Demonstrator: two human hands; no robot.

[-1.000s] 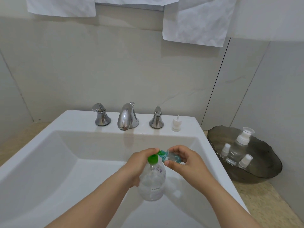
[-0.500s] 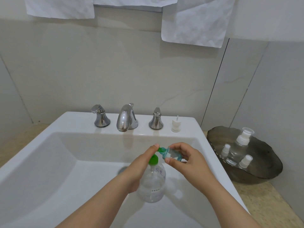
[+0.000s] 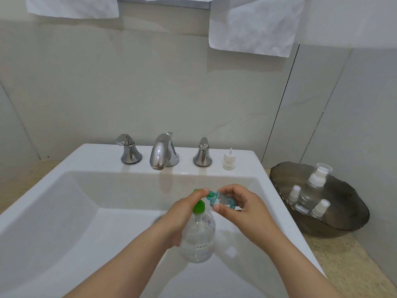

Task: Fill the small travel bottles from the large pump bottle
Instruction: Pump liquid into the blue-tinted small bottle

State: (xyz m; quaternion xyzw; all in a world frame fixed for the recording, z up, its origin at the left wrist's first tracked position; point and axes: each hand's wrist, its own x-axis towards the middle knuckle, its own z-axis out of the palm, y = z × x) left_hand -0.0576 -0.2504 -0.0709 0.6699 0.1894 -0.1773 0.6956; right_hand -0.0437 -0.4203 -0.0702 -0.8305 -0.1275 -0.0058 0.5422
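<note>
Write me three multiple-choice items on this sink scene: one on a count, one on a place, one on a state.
1. How many white-topped bottles sit in the dark bowl? A. three B. one C. five
2. Where does the loose white spray cap stand? A. in that bowl B. on a towel C. on the sink ledge, right of the taps
3. How does the right hand hold the small teal bottle? A. upright B. tipped sideways, mouth toward the green pump C. upside down

1 A: one large, two small. 2 C: beside the right tap handle. 3 B: its neck points at the pump of the large bottle in the left hand.
</note>
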